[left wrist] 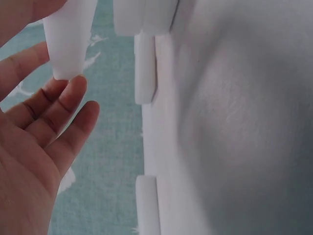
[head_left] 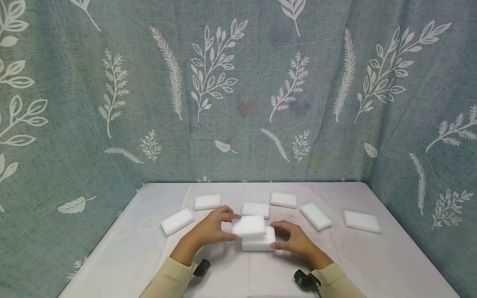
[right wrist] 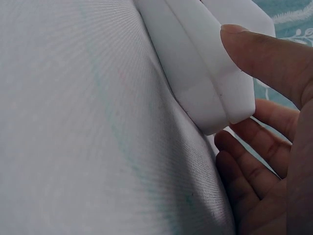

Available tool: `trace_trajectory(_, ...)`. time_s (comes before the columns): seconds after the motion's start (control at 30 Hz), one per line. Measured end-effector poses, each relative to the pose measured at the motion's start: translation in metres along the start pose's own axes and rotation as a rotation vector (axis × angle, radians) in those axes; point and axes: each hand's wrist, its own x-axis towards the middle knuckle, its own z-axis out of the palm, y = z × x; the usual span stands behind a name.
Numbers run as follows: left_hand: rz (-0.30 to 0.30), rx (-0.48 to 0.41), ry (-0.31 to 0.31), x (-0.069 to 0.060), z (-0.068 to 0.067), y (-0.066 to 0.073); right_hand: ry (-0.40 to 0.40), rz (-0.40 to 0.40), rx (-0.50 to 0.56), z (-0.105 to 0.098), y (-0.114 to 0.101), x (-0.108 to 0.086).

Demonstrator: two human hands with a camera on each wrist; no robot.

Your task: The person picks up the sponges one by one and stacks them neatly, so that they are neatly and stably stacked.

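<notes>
The raised block [head_left: 248, 226] hides part of the stack [head_left: 258, 246] beneath it. The left wrist view's top edge crops that block and the left hand [head_left: 211, 227]; the right wrist view's right edge crops the right hand [head_left: 295, 240].

Plain white rectangular blocks [head_left: 249, 226] appear alongside a muted blue-green fabric backdrop [head_left: 238, 136] bearing a white leaf-and-sprig print, a whitish cloth-covered tabletop [head_left: 130, 256] faintly tinged pink, plain beige fabric sleeves [head_left: 164, 280] and mostly black wrist-worn devices [head_left: 202, 268].
</notes>
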Motion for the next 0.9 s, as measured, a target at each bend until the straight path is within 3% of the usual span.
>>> trace_trajectory(0.23, 0.041, -0.027, -0.039, 0.003, 0.01, 0.003, -0.004, -0.007, 0.007, 0.0, 0.001, 0.0)
trace_trajectory(0.53, 0.042, -0.057, -0.068, 0.004, 0.019, 0.008, 0.012, 0.001, -0.054, 0.002, 0.003, 0.001)
trace_trajectory(0.9, 0.118, -0.012, -0.015, 0.008, 0.029, 0.006, 0.013, -0.013, -0.052, 0.001, 0.005, 0.001)
